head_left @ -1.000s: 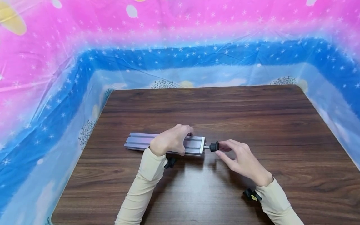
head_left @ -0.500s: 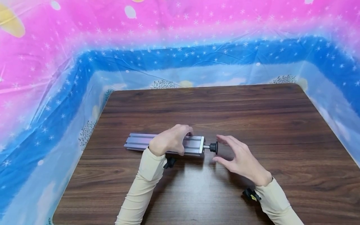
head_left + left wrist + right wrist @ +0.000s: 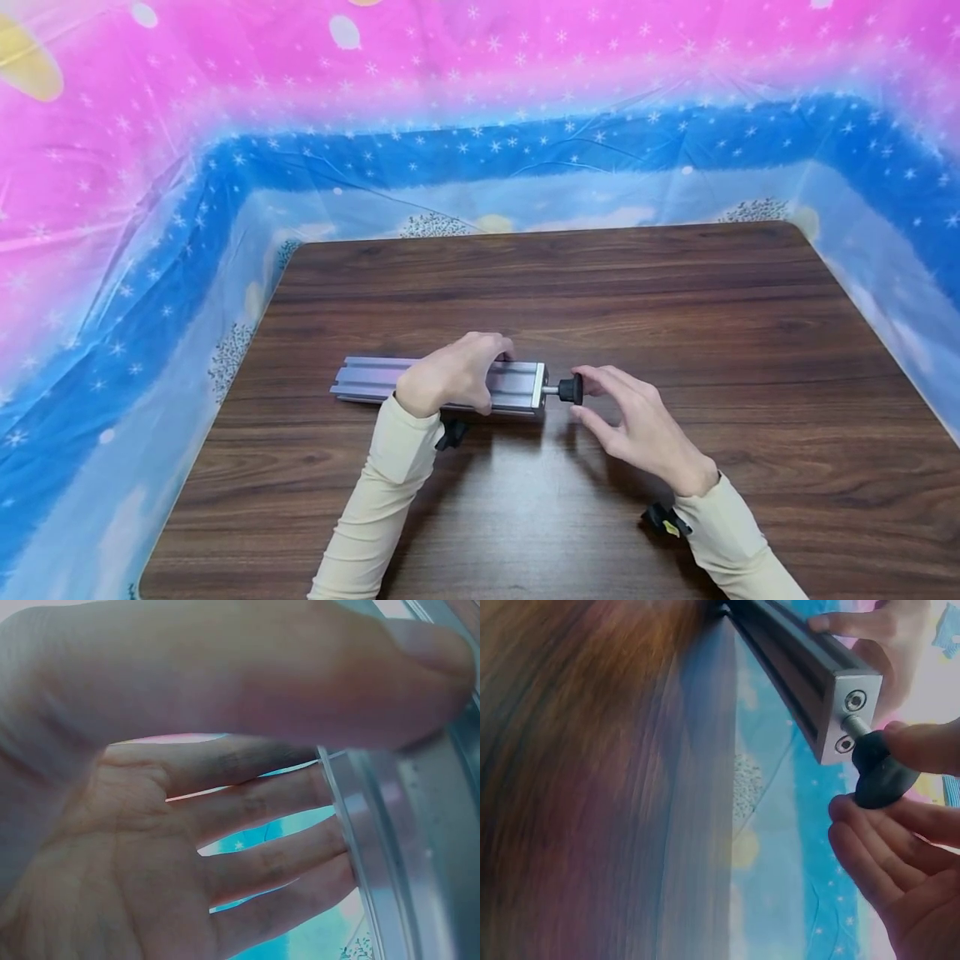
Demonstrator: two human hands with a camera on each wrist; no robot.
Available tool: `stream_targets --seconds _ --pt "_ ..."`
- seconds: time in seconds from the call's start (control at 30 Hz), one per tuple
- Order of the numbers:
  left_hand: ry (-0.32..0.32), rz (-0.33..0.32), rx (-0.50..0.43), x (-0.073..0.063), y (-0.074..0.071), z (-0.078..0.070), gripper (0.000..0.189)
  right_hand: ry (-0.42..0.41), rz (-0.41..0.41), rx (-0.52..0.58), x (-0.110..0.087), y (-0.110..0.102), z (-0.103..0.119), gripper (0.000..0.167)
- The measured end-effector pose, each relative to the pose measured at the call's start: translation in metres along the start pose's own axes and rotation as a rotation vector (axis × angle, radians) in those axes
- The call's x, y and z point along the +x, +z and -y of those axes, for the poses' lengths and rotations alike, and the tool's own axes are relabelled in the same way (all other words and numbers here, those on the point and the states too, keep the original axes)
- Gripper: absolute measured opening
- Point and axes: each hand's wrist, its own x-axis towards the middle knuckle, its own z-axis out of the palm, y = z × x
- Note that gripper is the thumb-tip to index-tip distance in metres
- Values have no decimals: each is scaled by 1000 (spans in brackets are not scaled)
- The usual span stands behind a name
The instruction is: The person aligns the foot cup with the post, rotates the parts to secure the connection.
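Observation:
A silver aluminium extrusion (image 3: 367, 377) lies lengthwise across the table, grooves along its faces. My left hand (image 3: 453, 375) grips it over the top, thumb on the near side and fingers on the far side. In the left wrist view the fingers reach the extrusion's edge (image 3: 390, 847). The right wrist view shows its end plate (image 3: 866, 682) with two socket screws and a threaded rod (image 3: 853, 724) between them. On that rod sits a black levelling foot (image 3: 885, 780). My right hand (image 3: 645, 421) pinches the foot's wide rim between thumb and fingertips.
The brown wood-grain table (image 3: 600, 283) has rounded far corners. A pink and blue snowflake-patterned cloth (image 3: 480, 150) surrounds its back and sides. Black wrist-worn devices are on both arms, such as the right one (image 3: 663, 521).
Half a second ago the right hand's thumb and fingers were spread away from the levelling foot; now they have closed back onto its rim. The left hand and the extrusion have stayed put.

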Motion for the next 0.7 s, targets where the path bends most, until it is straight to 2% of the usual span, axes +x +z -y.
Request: stream_targets --seconds 0.33,0.6,0.7 --pt "-6 -21 65 -2 7 -4 64 97 -3 3 -1 4 2 32" --pt "-27 -23 92 -1 9 -8 66 307 34 61 2 1 10 30" --pt "-35 -15 98 -1 9 -9 70 358 32 78 3 1 12 32"
